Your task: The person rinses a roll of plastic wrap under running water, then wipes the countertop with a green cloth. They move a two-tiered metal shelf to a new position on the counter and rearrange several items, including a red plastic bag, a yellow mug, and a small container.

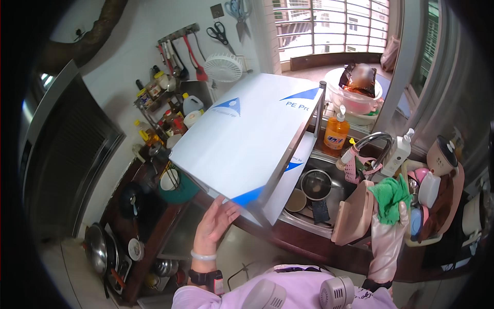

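Observation:
My left hand (218,220), bare with a white bangle at the wrist, touches the lower front corner of a large white, film-covered panel (247,127) with blue printing. Its fingertips are partly behind the edge, so its grip is unclear. The panel is the top of a metal-framed rack beside the sink; a lower white shelf (279,201) shows beneath. My right hand (397,214) wears a pale pink glove and holds a green cloth (389,197). Near it, a pink plastic basin (353,212) leans at the sink's right side.
The steel sink (345,181) holds a pot (316,184) and a dark scouring pad (320,211). Behind stand a faucet (376,137), an orange soap bottle (335,133) and a white pump bottle (397,154). A dish basket (449,220) is far right; condiments and a wok (96,247) are left.

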The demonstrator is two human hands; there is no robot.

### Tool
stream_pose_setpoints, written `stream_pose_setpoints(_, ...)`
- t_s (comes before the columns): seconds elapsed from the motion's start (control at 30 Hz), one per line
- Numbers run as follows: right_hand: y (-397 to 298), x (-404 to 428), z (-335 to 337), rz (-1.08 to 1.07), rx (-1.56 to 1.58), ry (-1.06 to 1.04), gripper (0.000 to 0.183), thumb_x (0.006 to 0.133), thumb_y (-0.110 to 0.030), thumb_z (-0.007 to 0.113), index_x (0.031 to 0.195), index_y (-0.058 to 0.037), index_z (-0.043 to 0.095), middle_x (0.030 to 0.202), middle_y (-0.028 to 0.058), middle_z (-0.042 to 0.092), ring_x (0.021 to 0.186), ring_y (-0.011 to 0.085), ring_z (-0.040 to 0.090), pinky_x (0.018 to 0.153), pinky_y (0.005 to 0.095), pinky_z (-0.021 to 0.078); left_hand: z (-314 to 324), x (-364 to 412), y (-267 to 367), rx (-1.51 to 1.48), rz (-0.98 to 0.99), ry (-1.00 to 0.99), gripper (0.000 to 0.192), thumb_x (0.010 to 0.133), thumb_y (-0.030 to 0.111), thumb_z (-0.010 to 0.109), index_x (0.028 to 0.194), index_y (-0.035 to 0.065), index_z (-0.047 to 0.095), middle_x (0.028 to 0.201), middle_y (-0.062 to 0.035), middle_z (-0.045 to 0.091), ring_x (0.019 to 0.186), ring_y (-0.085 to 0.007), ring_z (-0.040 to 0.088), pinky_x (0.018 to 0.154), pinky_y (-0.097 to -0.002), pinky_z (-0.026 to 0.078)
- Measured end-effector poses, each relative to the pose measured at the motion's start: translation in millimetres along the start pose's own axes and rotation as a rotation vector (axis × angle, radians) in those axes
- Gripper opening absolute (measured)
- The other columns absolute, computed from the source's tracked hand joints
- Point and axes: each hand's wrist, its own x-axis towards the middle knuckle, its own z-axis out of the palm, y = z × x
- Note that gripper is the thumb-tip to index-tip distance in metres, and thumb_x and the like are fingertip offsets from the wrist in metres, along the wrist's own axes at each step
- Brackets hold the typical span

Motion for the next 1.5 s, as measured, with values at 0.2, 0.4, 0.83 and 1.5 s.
stream_pose_setpoints(0.2, -7.9, 29.1, 52.6, 0.376, 1.256, 0.149, 0.049, 0.084, -0.017, 0.061, 0.129, -0.0045, 0.047, 0.122, 0.0119, 0.055, 0.115, 0.0234, 0.054, 0.105, 0.0363, 0.0407, -8.7, 19.8, 15.5, -0.055, -0.057, -0.008, 0.044, 0.091, 0.037, 0.058, 0.124, 0.0083, 0.05, 0.114, -0.014, 0.057, 0.102, -0.0254, 0.056, 0.093, -0.0411, 0.044)
stream_pose_setpoints(0.4, 9.1, 60.9, 112.1, 0.527, 1.417, 0.229, 0.031, 0.088, -0.011, 0.054, 0.118, -0.0013, 0.053, 0.115, 0.0126, 0.061, 0.107, 0.0267, 0.058, 0.104, 0.0395, 0.044, -1.3, 24.4, 13.4, 0.044, -0.05, -0.004, 0.064, 0.086, 0.051, 0.061, 0.132, 0.0087, 0.046, 0.128, -0.0143, 0.053, 0.114, -0.0275, 0.052, 0.098, -0.0412, 0.04)
stream_pose_setpoints(0.83, 61.3, 55.0, 131.9, 0.413, 0.245, -0.076, 0.037, 0.088, -0.008, 0.057, 0.124, -0.0081, 0.052, 0.115, 0.0057, 0.063, 0.11, 0.0204, 0.058, 0.096, 0.0291, 0.0438, -11.3, -10.3, 24.7, 0.095, -0.03, 0.219, 0.049, 0.093, 0.042, 0.055, 0.128, 0.0078, 0.048, 0.12, -0.0157, 0.058, 0.11, -0.0281, 0.056, 0.093, -0.0421, 0.043)
stream_pose_setpoints(1.5, 165.4, -81.4, 107.4, 0.18, -0.653, -0.943, 0.102, 0.062, -0.055, 0.075, 0.144, -0.0132, 0.032, 0.144, 0.0341, 0.026, 0.136, 0.0458, 0.024, 0.113, 0.047, 0.0218, -29.1, 11.1, 9.4, 0.09, -0.117, 0.176, 0.037, 0.094, 0.028, 0.056, 0.124, 0.0065, 0.051, 0.116, -0.0104, 0.059, 0.103, -0.0208, 0.057, 0.088, -0.0327, 0.046)
